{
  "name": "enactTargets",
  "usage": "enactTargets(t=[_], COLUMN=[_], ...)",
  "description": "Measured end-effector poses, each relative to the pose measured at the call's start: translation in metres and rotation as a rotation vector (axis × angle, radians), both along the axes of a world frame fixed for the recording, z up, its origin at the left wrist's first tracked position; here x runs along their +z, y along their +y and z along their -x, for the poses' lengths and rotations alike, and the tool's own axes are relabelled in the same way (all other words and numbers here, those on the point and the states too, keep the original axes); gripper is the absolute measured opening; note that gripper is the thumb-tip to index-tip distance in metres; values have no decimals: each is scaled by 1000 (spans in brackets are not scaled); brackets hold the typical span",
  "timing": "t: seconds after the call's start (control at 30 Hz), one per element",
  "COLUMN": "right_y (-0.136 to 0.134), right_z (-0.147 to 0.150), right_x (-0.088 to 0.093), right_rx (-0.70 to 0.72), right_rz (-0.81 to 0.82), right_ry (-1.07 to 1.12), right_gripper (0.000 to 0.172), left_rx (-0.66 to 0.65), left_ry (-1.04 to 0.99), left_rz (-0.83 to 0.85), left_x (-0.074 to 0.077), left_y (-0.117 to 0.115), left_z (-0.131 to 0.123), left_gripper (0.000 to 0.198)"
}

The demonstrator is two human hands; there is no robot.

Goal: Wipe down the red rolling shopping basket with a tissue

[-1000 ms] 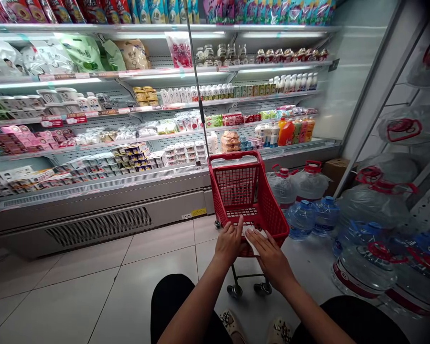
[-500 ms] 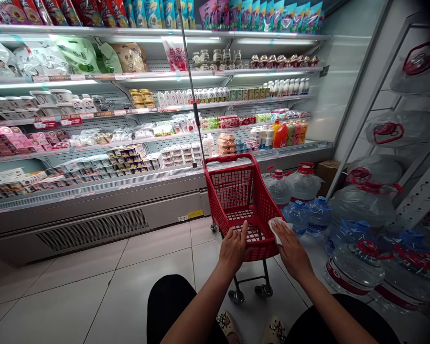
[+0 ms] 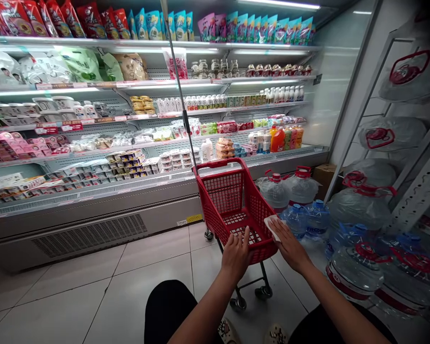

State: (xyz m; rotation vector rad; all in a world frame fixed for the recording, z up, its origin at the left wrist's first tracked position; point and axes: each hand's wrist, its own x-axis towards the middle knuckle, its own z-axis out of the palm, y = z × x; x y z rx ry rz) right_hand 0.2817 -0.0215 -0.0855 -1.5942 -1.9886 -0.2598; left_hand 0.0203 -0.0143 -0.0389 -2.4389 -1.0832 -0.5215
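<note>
A small red plastic shopping cart (image 3: 232, 196) on wheels stands on the tiled floor in front of me. My left hand (image 3: 236, 253) grips its near rim, fingers curled over the edge. My right hand (image 3: 288, 243) presses a white cloth (image 3: 272, 225) against the cart's right near corner, fingers lying flat on it. The cart's basket holds nothing that I can see. A thin metal pole (image 3: 181, 100) rises from the cart's far side.
An open refrigerated shelf (image 3: 93, 134) full of dairy packs, bottles and bags runs along the back. Large water jugs (image 3: 301, 191) with red caps stand on the floor to the right, more on a rack (image 3: 408, 157) at far right. A cardboard box (image 3: 324, 174) sits behind.
My right hand slid the white cloth from the middle of the cart's near rim to its right corner. The view shifted slightly, so the cart appears further left.
</note>
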Motion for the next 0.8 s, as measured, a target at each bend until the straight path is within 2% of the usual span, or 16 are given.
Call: enactTargets(t=[0.13, 0.2, 0.3, 0.4, 0.47, 0.53, 0.67, 0.73, 0.8], right_y=[5, -2, -19, -35, -39, -39, -32, -30, -30], right_z=[12, 35, 81, 107, 103, 85, 48, 46, 59], right_x=[-3, -5, -7, -3, 3, 11, 17, 14, 11], right_rx=[-81, -45, 82, 97, 121, 131, -11, -83, -117], right_rz=[-15, -59, -92, -86, -69, -33, 20, 23, -3], right_ry=[45, 49, 43, 50, 9, -31, -2, 27, 45], right_gripper=[59, 59, 64, 66, 65, 62, 56, 56, 57], left_rx=[-55, -66, -88, -191, -277, -295, -137, -100, -80], left_ry=[-26, -43, -72, -54, -15, 10, -3, -15, -54], left_rz=[-24, -29, 5, 60, 82, 80, 27, 16, 28], left_x=[-8, -8, -4, 5, 13, 23, 36, 34, 27], left_y=[-2, -5, -10, -8, 2, 18, 46, 49, 43], left_z=[-1, -2, -3, 4, 16, 33, 62, 62, 51], left_gripper=[71, 69, 73, 75, 74, 76, 76, 78, 85])
